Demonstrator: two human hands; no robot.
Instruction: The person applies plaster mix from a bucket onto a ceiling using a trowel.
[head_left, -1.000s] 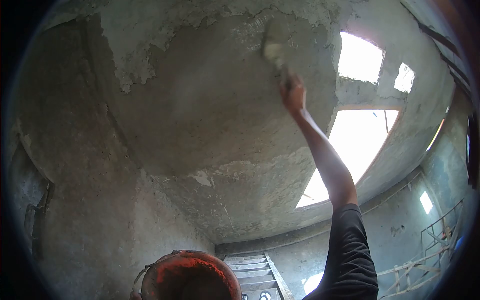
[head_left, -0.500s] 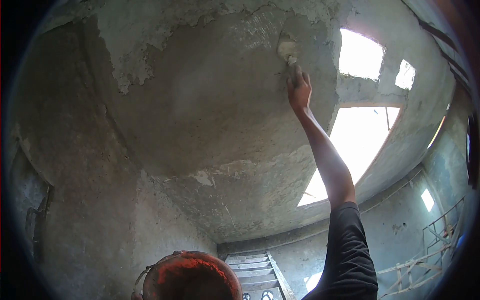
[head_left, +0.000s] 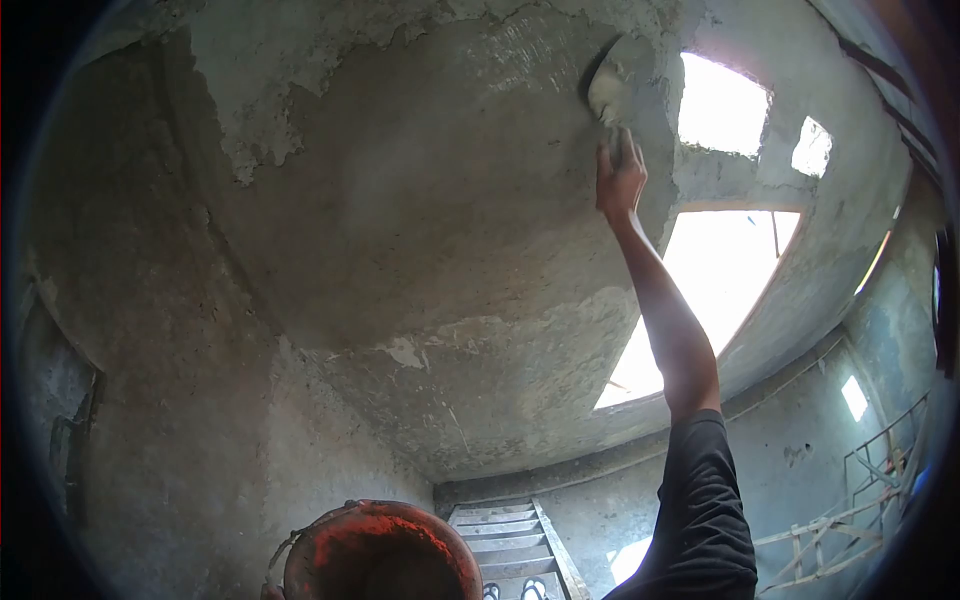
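Note:
My right hand [head_left: 622,180] is raised high against the wall, its fingers wrapped round the handle of a trowel [head_left: 612,85]. The trowel's blade is smeared with grey mortar and lies close to the damp plaster [head_left: 440,170], left of the upper window opening. At the bottom, an orange-red bucket [head_left: 455,545] with a dirty rim is close to me; its inside is dark. Only a little of my left hand [head_left: 272,592] shows, closed at the bucket's left side, with the rest out of frame.
Bright window openings [head_left: 725,105] pierce the wall on the right. Below me a wooden ladder [head_left: 515,545] shows beside the bucket, with sandalled feet [head_left: 534,589] on it. Bamboo or wooden framing [head_left: 820,550] stands at lower right. Old plaster flakes [head_left: 245,110] edge the upper wall.
My right hand and the trowel have moved a little to the right and slightly upward along the wall, with the blade tilted differently. The bucket has hardly moved.

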